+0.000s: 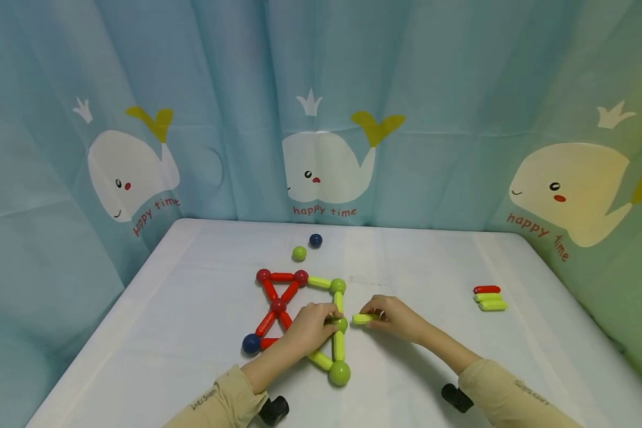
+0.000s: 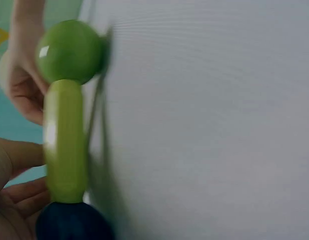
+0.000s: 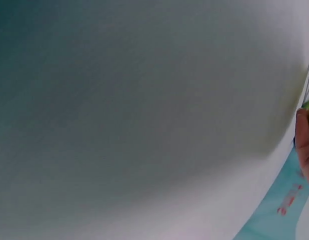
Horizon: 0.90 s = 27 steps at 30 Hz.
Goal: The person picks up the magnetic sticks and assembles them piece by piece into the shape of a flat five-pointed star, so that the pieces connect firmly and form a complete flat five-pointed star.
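Note:
My left hand (image 1: 310,327) reaches over a flat frame of rods and balls, pinching the green ball (image 1: 343,325) midway along its right side. Just right of that ball, my right hand (image 1: 398,319) holds a yellow-green rod (image 1: 360,319) between thumb and fingers, its free end pointing at the ball across a small gap. The frame has red rods (image 1: 265,324) and red balls (image 1: 278,305) on the left and a navy ball (image 1: 251,344) at lower left. My left forearm hides part of its bottom. In the left wrist view, a yellow-green rod (image 2: 66,142) joins a green ball (image 2: 69,52).
A loose navy ball (image 1: 315,241) and green ball (image 1: 299,254) lie behind the frame. Toward the right of the white table (image 1: 417,255), a red rod (image 1: 487,289) lies beside two yellow-green rods (image 1: 493,305). A whale-print curtain (image 1: 433,178) hangs behind the table.

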Motion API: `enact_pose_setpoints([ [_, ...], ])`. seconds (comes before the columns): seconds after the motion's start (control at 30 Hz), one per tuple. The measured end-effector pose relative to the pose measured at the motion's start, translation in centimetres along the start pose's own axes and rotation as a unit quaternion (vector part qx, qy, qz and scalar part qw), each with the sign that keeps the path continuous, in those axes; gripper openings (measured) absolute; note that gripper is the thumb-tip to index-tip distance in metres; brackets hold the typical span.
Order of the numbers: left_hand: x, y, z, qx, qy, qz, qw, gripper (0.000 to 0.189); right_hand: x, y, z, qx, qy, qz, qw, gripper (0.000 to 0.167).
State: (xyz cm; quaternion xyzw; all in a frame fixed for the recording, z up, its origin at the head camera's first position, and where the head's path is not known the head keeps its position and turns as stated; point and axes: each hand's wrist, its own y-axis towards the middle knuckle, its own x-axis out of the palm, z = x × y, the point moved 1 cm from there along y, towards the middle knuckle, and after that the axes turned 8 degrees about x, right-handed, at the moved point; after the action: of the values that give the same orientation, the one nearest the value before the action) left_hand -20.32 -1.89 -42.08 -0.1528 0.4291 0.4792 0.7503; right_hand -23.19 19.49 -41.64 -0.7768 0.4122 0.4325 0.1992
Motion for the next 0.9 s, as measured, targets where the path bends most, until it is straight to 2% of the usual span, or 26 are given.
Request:
enact_pose_setpoints([
  [0.2,-0.1,0.3,-0.3,-0.008,-0.047,0.002,0.9988,0.015,0.8,0.8,-0.7,-0.016,-0.003,0.005,0.9998,0.014],
  [0.37,0.0,0.3,-0.3,-0.010,-0.048,0.004,0.9988,0.017,0.5,0.7,-0.5,-0.010,0.003,-0.003,0.9999,0.016],
  [0.5,-0.1,0.4,-0.2,-0.008,-0.047,0.006,0.9988,0.018,-0.5,0.1,0.1,0.012,0.007,-0.001,0.9999,0.015],
  [0.73,0.2,0.3,-0.3,-0.021,-0.034,0.005,0.9992,0.020,-3.7,-2.5,2.2,0.028,-0.008,0.025,0.9993,0.016],
  [0.9,0.2,0.2,-0.3,-0.015,-0.037,0.009,0.9991,0.021,-6.5,-5.5,4.6,0.040,-0.020,0.078,0.9959,0.017],
])
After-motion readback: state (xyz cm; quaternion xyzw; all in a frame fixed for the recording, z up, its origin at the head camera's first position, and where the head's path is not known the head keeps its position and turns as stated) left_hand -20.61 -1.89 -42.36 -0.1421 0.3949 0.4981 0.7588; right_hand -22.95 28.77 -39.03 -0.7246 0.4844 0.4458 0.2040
